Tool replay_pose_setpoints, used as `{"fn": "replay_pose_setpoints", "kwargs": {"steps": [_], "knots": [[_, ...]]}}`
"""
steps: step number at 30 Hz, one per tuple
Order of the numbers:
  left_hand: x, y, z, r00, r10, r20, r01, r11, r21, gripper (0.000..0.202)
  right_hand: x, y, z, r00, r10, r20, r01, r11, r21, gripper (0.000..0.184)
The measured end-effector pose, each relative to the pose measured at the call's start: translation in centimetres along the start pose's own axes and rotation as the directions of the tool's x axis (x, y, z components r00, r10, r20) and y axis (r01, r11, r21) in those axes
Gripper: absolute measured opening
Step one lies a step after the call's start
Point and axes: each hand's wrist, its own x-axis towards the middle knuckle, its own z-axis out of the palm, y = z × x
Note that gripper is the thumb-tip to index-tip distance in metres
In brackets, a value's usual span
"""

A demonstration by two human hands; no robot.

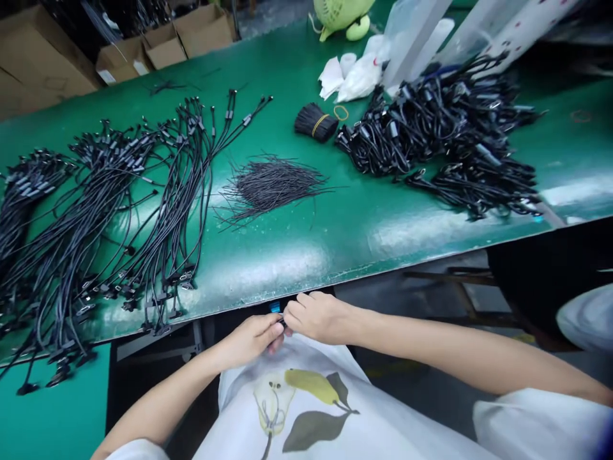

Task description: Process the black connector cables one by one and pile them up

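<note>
My left hand and my right hand meet just below the front edge of the green workbench. Between their fingertips is a small black connector with a blue part beside it, mostly hidden by my fingers. Both hands seem to pinch it. Long black cable assemblies with metal connectors lie fanned out on the left of the bench. A loose pile of thin black wires lies at the middle, and a heap of black cables lies to the right.
A rubber-banded bundle of black wires and white plastic bags lie at the far side of the bench. Cardboard boxes stand beyond its far left. A green object sits at the back. A white-clad shoulder or arm shows at the right.
</note>
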Motion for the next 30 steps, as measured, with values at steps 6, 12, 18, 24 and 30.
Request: {"fn": "replay_pose_setpoints", "kwargs": {"steps": [6,12,18,24,30], "knots": [[0.1,-2.4,1.0,0.968,-0.008,-0.25,-0.015,0.996,-0.092,0.045,1.9,3.0,-1.2,0.986,0.058,0.155,-0.116,0.912,0.392,0.025],[0.4,-3.3,0.2,0.899,-0.081,-0.431,-0.236,0.741,-0.629,0.037,5.2,15.6,0.4,0.709,0.694,-0.13,-0.627,0.703,0.336,0.031],[0.4,-2.5,-0.7,0.876,-0.131,-0.464,-0.346,0.501,-0.793,0.036,7.2,22.4,3.8,0.606,0.79,-0.091,-0.787,0.612,0.072,0.024],[1.1,-1.1,-1.0,0.816,-0.077,-0.572,-0.43,0.582,-0.691,0.043,6.5,15.2,1.9,0.564,0.784,-0.259,-0.682,0.619,0.39,0.023],[3.0,-0.1,-0.9,0.84,0.028,-0.541,-0.427,0.65,-0.629,0.065,6.1,1.8,2.1,0.716,0.698,0.017,-0.461,0.455,0.762,0.019]]}}
